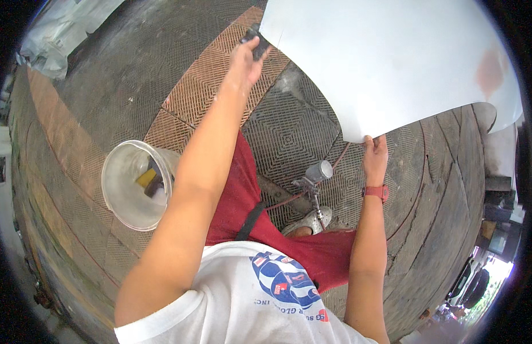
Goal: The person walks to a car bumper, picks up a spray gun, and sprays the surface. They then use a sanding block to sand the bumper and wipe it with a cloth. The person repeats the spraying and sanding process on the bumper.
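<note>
White panel [386, 63], right fingers [381, 144] at near corner

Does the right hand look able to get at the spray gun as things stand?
Probably yes: the spray gun appears nearby, to the left, with nothing visibly blocking the way. But the right hand would likely have to release the white panel's edge first.

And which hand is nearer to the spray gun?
Right. The right hand, on the panel, is above and right of the spray gun; the left hand, holding a dark block, is farther, above and left.
</note>
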The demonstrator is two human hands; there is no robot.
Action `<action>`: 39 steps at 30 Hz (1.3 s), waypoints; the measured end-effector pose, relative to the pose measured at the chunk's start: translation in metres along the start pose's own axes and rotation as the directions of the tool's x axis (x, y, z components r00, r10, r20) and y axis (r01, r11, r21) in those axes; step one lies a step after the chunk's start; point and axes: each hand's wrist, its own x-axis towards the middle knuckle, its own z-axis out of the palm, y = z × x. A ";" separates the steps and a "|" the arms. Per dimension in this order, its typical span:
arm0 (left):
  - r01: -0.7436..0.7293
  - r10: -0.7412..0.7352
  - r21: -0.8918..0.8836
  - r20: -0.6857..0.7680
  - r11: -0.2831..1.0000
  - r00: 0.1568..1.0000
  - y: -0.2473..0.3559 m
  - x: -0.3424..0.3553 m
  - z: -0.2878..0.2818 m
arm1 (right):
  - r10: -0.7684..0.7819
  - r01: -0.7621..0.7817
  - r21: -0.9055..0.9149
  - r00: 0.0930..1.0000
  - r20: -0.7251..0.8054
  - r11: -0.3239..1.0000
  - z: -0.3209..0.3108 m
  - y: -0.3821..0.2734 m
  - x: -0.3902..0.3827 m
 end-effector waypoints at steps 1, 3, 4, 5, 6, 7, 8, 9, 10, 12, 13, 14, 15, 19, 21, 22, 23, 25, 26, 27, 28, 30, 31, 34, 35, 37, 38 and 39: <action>0.017 -0.017 -0.009 0.031 1.000 0.999 -0.008 -0.016 0.001 | -0.011 0.011 0.002 1.000 -0.010 1.000 -0.001 0.006 0.000; 0.053 -0.054 0.030 0.028 0.998 0.998 -0.032 -0.047 0.006 | -0.027 0.027 -0.012 1.000 0.004 1.000 0.000 0.000 0.001; 0.075 -0.076 0.051 0.023 0.996 0.997 -0.047 -0.064 0.010 | -0.030 0.031 -0.019 0.999 0.012 0.999 0.001 -0.003 0.000; 0.094 -0.096 0.069 0.028 0.993 0.995 -0.062 -0.080 0.016 | -0.028 0.028 -0.033 1.000 0.007 0.999 0.001 -0.005 0.001; 0.116 -0.119 0.087 0.031 0.989 0.992 -0.077 -0.097 0.021 | -0.023 0.023 -0.050 1.000 0.002 0.998 0.002 -0.006 0.002; 0.142 -0.146 0.104 0.031 0.984 0.989 -0.093 -0.116 0.025 | -0.015 0.015 -0.068 1.000 -0.001 0.998 0.002 -0.007 0.001; 0.161 -0.163 0.164 -0.002 0.973 0.987 -0.107 -0.136 0.033 | -0.013 0.012 -0.032 1.000 -0.010 0.999 0.002 -0.007 0.000; 0.177 -0.174 0.225 -0.034 0.958 0.984 -0.118 -0.153 0.039 | -0.013 0.013 0.007 1.000 -0.020 1.000 0.006 -0.009 -0.002; 0.177 -0.196 0.286 0.037 0.942 0.980 -0.133 -0.162 0.033 | -0.012 0.013 0.046 0.999 -0.030 0.999 0.007 -0.010 -0.004; 0.103 -0.172 0.489 0.098 0.866 0.980 -0.169 -0.168 0.014 | -0.024 0.023 -0.003 0.999 -0.022 1.000 0.007 -0.010 -0.001; 0.052 -0.159 0.607 0.124 0.793 0.980 -0.185 -0.171 0.006 | -0.028 0.027 -0.030 0.999 -0.017 0.999 0.005 -0.007 0.000; 0.145 -0.285 0.707 0.082 0.692 0.955 -0.188 -0.180 0.014 | -0.060 0.058 -0.021 0.994 -0.086 0.998 0.005 -0.002 -0.002; 0.218 -0.391 0.795 0.026 0.567 0.920 -0.182 -0.190 0.026 | -0.062 0.056 -0.070 0.994 -0.092 0.996 0.003 -0.001 -0.004; 0.172 -0.421 0.867 0.048 0.468 0.906 -0.218 -0.197 0.010 | -0.054 0.043 -0.149 0.996 -0.067 0.988 -0.002 -0.015 -0.006; 0.295 -0.465 0.761 0.009 0.577 0.885 -0.225 -0.184 -0.005 | -0.021 0.010 -0.159 0.998 -0.067 0.987 -0.005 -0.016 -0.005; 0.415 -0.468 0.543 -0.046 0.730 0.883 -0.223 -0.176 -0.017 | -0.006 -0.005 -0.167 0.998 -0.066 0.986 -0.005 -0.018 -0.005; 0.490 -0.485 0.286 -0.095 0.823 0.869 -0.216 -0.168 -0.028 | 0.014 -0.026 -0.168 0.997 -0.072 0.985 -0.002 -0.017 -0.003; 0.496 -0.491 0.011 -0.121 0.868 0.862 -0.168 -0.158 -0.025 | -0.012 0.000 -0.103 0.993 -0.122 0.995 -0.013 0.010 -0.002; 0.475 -0.477 -0.043 -0.039 0.879 0.878 -0.138 -0.157 -0.023 | -0.037 0.028 -0.065 0.990 -0.136 0.998 -0.016 0.018 0.004; 0.448 -0.446 -0.101 0.038 0.888 0.894 -0.108 -0.159 -0.023 | -0.009 0.004 -0.049 0.994 -0.111 0.999 -0.018 0.019 0.008; 0.436 -0.432 -0.088 0.062 0.895 0.900 -0.078 -0.161 -0.022 | 0.016 -0.019 -0.031 0.997 -0.074 0.999 -0.020 0.017 0.008; 0.402 -0.393 -0.074 0.107 0.913 0.913 -0.023 -0.167 -0.024 | 0.011 -0.010 -0.046 1.000 0.020 0.999 -0.027 0.005 0.008; 0.352 -0.345 -0.056 0.105 0.934 0.933 0.000 -0.171 -0.030 | 0.012 -0.013 -0.019 1.000 -0.024 1.000 -0.027 0.002 0.005; 0.153 -0.155 0.053 0.023 0.987 0.988 0.074 -0.194 -0.056 | 0.119 -0.128 -0.089 0.987 -0.108 0.988 -0.023 -0.033 -0.011; 0.076 -0.071 0.135 -0.042 0.988 0.997 0.100 -0.208 -0.069 | 0.130 -0.143 -0.055 0.973 -0.189 0.988 -0.024 -0.034 -0.021; -0.135 0.199 0.376 -0.136 0.916 0.971 0.151 -0.237 -0.090 | 0.112 -0.121 -0.018 0.961 -0.254 0.993 -0.008 -0.050 -0.038; -0.112 0.288 0.551 -0.245 0.827 0.926 0.178 -0.260 -0.107 | 0.065 -0.071 -0.017 0.967 -0.245 0.997 0.007 -0.079 -0.049; -0.054 0.381 0.695 -0.326 0.717 0.865 0.204 -0.286 -0.124 | 0.014 -0.018 -0.014 0.969 -0.249 1.000 0.024 -0.112 -0.060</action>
